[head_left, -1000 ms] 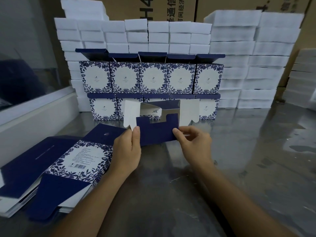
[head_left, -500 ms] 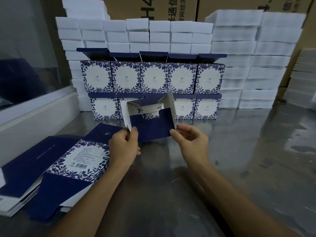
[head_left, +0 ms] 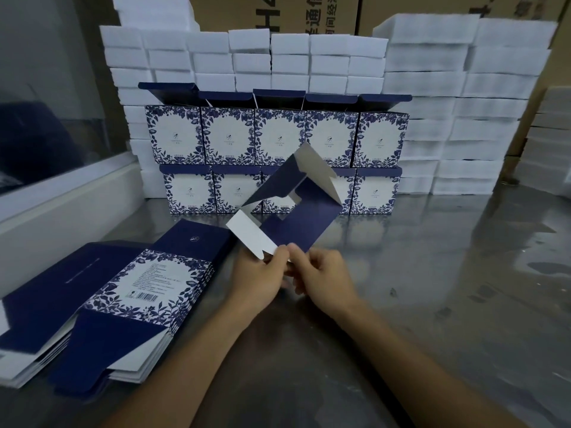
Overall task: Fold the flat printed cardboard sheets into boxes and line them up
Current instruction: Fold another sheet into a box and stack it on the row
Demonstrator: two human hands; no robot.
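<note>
A half-opened navy and white cardboard box (head_left: 296,220) tilts to the right above the table, its bottom flaps spread toward me. My left hand (head_left: 258,281) pinches a white flap at the box's near corner. My right hand (head_left: 324,278) grips the navy flap right beside it, so both hands meet at that corner. A stack of flat printed sheets (head_left: 123,298) lies at the near left. Folded boxes (head_left: 278,135) with blue floral print stand in two rows at the back, the upper row's lids open.
White foam blocks (head_left: 463,103) are stacked high behind and to the right of the folded boxes. A white ledge (head_left: 61,199) runs along the left. Brown cartons (head_left: 278,13) stand at the far back. The shiny metal table (head_left: 432,304) stretches right.
The box has swung from facing me squarely to tilting right. Both hands have come together at its near corner, and the side flaps have folded inward.
</note>
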